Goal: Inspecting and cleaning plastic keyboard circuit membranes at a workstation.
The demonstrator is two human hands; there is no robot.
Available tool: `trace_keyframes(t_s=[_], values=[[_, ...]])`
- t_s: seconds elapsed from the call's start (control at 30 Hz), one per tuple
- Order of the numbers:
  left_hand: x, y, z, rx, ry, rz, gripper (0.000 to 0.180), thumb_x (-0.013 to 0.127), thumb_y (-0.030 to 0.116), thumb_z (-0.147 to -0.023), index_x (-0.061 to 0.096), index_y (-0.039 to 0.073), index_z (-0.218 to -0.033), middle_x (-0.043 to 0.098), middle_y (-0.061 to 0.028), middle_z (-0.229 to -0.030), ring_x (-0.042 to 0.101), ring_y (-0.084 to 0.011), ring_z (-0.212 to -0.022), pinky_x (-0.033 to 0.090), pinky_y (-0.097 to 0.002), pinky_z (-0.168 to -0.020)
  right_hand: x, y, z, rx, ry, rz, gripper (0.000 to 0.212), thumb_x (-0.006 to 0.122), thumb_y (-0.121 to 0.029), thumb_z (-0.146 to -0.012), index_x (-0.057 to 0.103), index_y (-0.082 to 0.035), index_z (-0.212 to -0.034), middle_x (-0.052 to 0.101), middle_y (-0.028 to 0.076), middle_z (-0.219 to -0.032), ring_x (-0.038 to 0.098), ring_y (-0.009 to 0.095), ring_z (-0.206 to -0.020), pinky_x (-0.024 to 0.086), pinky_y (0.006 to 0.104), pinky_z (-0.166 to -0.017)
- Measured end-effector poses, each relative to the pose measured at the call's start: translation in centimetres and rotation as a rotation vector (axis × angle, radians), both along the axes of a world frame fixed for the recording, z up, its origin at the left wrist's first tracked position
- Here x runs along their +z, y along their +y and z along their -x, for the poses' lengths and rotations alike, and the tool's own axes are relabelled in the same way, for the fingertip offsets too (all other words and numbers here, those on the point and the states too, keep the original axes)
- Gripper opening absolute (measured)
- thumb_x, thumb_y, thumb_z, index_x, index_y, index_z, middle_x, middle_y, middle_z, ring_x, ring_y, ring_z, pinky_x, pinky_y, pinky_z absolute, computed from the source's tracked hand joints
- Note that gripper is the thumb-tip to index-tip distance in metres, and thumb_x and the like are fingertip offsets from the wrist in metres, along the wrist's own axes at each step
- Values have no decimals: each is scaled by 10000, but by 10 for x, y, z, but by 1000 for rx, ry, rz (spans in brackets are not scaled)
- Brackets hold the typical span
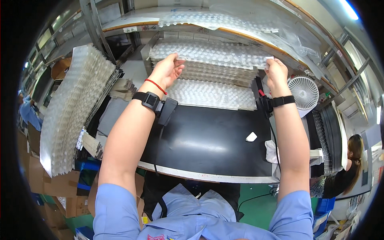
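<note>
Both arms reach forward over a black work mat (pixel 200 140). My left hand (pixel 169 71) pinches the left part of the near edge of a translucent plastic sheet covered in round bumps (pixel 212 52), thumb and forefinger closed on it. At the sheet's near right corner, my right hand (pixel 277 73) is closed in a pinch as well. That sheet lies on or just above a tall stack of similar sheets (pixel 220 72); I cannot tell whether it touches. Nearer to me, another bumpy sheet (pixel 212 94) rests flat at the mat's far edge, between my wrists.
A small white piece (pixel 251 137) lies on the mat. To the right stand a white round fan (pixel 303 93) and dark stacked trays (pixel 326 136). A tall pile of clear sheets (pixel 72 108) leans at left. Shelving (pixel 192 25) spans the back. People are at both sides.
</note>
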State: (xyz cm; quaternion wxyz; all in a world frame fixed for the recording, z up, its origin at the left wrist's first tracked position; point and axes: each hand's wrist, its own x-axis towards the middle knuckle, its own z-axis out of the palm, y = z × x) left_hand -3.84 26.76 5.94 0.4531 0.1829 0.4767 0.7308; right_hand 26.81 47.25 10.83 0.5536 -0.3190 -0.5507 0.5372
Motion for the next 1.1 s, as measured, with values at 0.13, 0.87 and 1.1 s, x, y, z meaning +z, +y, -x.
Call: trace_keyframes(t_s=[0.13, 0.87, 1.1], values=[[-12, -18, 0, 13, -139, -88, 279, 643, 284, -966, 565, 86, -1147, 607, -74, -1051, 581, -159, -920, 515, -272, -762, -2, -25, -27, 140, 105, 209, 141, 594, -60, -893, 642, 24, -995, 652, 82, -905, 634, 188, -793, 520, 346, -698], [-59, -292, -44, 216, 494, 279, 448, 583, 28, -933, 501, -40, -1368, 660, -88, -1148, 633, -121, -945, 502, -253, -769, -97, -347, -139, 254, -322, 392, 706, 611, 35, -937, 230, 54, -1531, 568, 134, -1149, 632, 123, -859, 552, 238, -695], [-64, -293, -46, 150, 479, 216, 541, 616, -22, -907, 440, -65, -1416, 602, -136, -1280, 601, -179, -1134, 459, -310, -1005, -87, -366, -150, 105, -417, 191, 642, 616, 83, -909, 353, 42, -1492, 614, 83, -984, 599, 82, -779, 503, 196, -661]])
